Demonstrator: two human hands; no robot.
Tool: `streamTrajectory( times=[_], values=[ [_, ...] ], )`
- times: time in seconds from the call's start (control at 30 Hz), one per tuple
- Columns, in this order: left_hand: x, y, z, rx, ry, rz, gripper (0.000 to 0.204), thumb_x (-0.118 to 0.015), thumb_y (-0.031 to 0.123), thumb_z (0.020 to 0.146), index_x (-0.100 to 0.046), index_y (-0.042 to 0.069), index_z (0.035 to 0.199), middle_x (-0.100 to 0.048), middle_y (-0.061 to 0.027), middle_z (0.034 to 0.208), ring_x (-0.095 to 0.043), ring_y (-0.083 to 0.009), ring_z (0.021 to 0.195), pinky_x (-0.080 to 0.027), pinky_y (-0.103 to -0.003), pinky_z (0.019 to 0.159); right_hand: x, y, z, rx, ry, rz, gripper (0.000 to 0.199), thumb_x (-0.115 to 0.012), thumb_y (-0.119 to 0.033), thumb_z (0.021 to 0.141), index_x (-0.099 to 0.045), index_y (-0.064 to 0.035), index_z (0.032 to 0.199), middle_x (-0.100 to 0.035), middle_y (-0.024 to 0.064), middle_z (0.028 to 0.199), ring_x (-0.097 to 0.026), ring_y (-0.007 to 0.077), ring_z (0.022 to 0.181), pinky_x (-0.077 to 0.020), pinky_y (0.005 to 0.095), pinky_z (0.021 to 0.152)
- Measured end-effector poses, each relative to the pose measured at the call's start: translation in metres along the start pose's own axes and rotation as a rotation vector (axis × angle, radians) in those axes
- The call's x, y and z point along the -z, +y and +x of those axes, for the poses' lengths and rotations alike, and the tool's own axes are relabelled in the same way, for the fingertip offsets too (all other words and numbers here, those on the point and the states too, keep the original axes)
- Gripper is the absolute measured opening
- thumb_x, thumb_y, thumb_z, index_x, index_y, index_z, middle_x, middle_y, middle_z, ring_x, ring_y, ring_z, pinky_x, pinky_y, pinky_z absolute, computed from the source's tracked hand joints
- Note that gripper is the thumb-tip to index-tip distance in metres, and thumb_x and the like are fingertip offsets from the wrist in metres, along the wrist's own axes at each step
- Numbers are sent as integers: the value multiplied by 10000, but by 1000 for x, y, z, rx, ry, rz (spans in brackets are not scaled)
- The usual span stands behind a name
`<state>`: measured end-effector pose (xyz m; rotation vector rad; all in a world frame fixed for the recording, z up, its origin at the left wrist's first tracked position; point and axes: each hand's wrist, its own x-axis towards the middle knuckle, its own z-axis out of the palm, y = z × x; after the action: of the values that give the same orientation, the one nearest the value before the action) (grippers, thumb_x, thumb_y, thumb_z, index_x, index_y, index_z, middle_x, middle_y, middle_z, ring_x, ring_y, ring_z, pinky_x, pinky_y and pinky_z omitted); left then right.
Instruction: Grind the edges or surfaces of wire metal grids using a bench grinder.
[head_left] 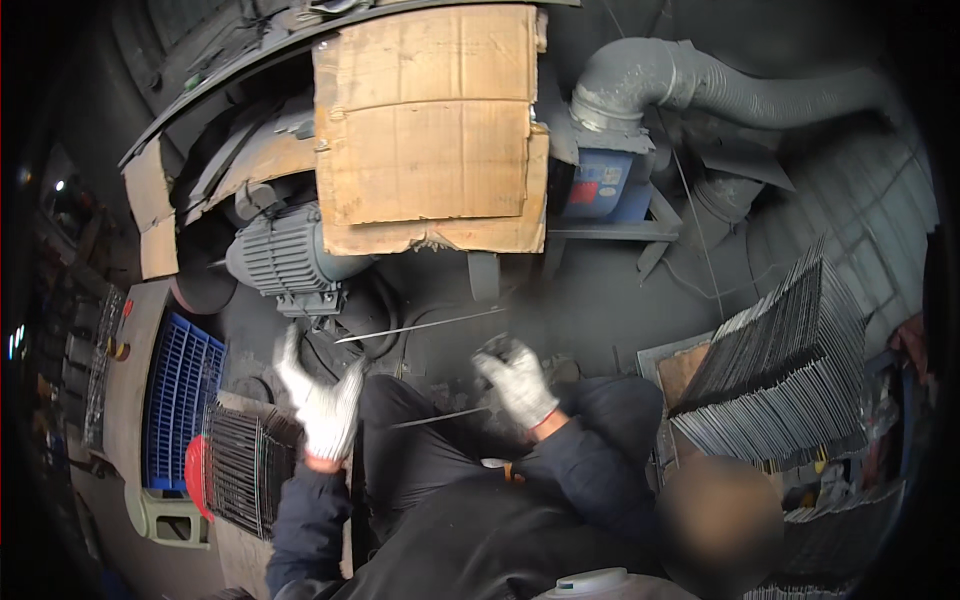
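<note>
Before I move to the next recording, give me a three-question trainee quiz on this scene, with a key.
1. True or false: the right hand is nearer the motor than the left hand is.
2. What colour is the plastic grid?
A) yellow
B) blue
C) white
3. On which side of the person, left or right, does the large stack of thin grey pieces stand?

Key:
1. False; the left hand is nearer.
2. B, blue.
3. Right.
</note>
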<state>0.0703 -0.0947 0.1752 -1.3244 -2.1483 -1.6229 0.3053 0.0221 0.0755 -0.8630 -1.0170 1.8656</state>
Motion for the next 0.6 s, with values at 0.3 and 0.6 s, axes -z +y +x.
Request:
streamTrajectory(
  times=[0.3,0.6],
  values=[
    [-213,-62,-77,534,-771,-775,299,-731,90,1011,-547,-7,1227,-727,-87,959,-684,-132,813,-568,-289,709,132,-40,12,60,298,-172,195,-720,-21,1005,-693,-32,1199,-748,52,1121,-715,151,957,-617,309,837],
    [-196,-129,-35,692,-758,-729,366,-754,73,987,-532,-25,1262,-711,-84,1038,-689,-146,883,-575,-292,739,82,13,83,134,298,-192,200,-729,-4,990,-708,-36,1186,-748,31,1075,-680,106,947,-560,275,867]
  ],
)
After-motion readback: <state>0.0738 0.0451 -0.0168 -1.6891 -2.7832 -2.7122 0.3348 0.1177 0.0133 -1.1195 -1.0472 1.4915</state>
